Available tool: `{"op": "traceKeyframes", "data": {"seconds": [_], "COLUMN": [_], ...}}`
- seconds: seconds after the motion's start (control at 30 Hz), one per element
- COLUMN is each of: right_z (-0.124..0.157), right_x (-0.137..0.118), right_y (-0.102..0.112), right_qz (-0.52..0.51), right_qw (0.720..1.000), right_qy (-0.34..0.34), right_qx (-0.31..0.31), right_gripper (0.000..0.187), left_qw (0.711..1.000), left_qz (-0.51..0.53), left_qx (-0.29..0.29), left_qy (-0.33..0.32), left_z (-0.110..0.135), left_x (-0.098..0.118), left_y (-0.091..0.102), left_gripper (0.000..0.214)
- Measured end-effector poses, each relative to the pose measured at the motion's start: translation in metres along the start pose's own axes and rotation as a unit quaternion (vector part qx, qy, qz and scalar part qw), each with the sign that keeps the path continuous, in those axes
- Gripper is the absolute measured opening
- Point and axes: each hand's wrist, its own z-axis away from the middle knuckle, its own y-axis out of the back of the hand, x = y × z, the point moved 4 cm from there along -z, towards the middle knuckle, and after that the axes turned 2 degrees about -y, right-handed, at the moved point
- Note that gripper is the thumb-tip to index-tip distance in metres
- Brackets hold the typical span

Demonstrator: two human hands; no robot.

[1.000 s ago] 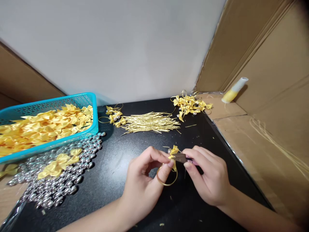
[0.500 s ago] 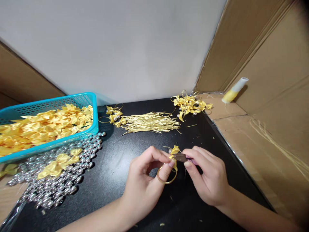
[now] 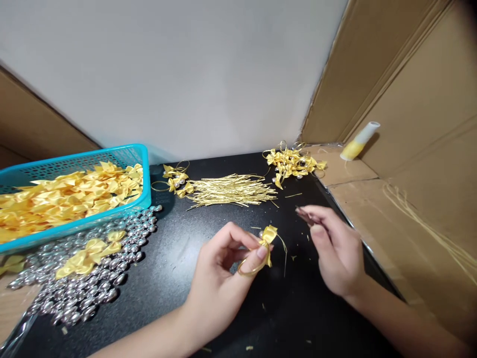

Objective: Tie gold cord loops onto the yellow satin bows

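My left hand (image 3: 227, 278) pinches a yellow satin bow (image 3: 269, 234) between thumb and fingertips. A gold cord loop (image 3: 250, 272) hangs from the bow by my thumb, and a silver bead shows at its back. From the bow's right side a thin thread end (image 3: 285, 251) curves down over the black tabletop. My right hand (image 3: 337, 251), apart from the bow to its right, is closed around a small dark-bladed tool (image 3: 305, 216), its tip pointing up and left. Most of that tool is hidden by the fingers, so its exact kind is unclear.
A turquoise basket (image 3: 146, 181) of yellow bows stands left, with silver beads (image 3: 80, 293) before it. Gold cord pieces (image 3: 234, 190) lie mid-table. Looped bows form a small group (image 3: 178, 181) and a larger pile (image 3: 294, 164). A thread cone (image 3: 360, 140) stands on cardboard at right.
My right hand has drawn the dark-bladed tool away from the bow, to the right and slightly up. My left hand still holds the bow, and the thread end is now visible beside it.
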Motion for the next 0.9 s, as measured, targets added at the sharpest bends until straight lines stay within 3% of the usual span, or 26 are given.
{"op": "traceKeyframes", "data": {"seconds": [0.13,0.33,0.53,0.9], "right_z": [-0.014,-0.020,-0.020,-0.018], "right_x": [0.039,0.068,0.082,0.085], "right_y": [-0.004,-0.020,-0.024,-0.024], "right_qz": [0.098,0.153,0.171,0.170], "right_qw": [0.993,0.986,0.985,0.985], "right_qy": [-0.060,-0.036,-0.017,-0.022], "right_qx": [-0.021,-0.063,-0.022,-0.021], "right_gripper": [0.022,0.019,0.026,0.023], "left_qw": [0.991,0.965,0.967,0.978], "left_qz": [0.102,0.195,0.195,0.157], "left_qx": [-0.025,-0.044,-0.030,-0.049], "left_qy": [0.080,0.170,0.162,0.131], "left_z": [-0.003,-0.003,-0.003,-0.001], "left_x": [-0.005,-0.010,-0.009,-0.008], "left_y": [-0.001,-0.003,-0.003,-0.003], "left_gripper": [0.018,0.023,0.018,0.006]}}
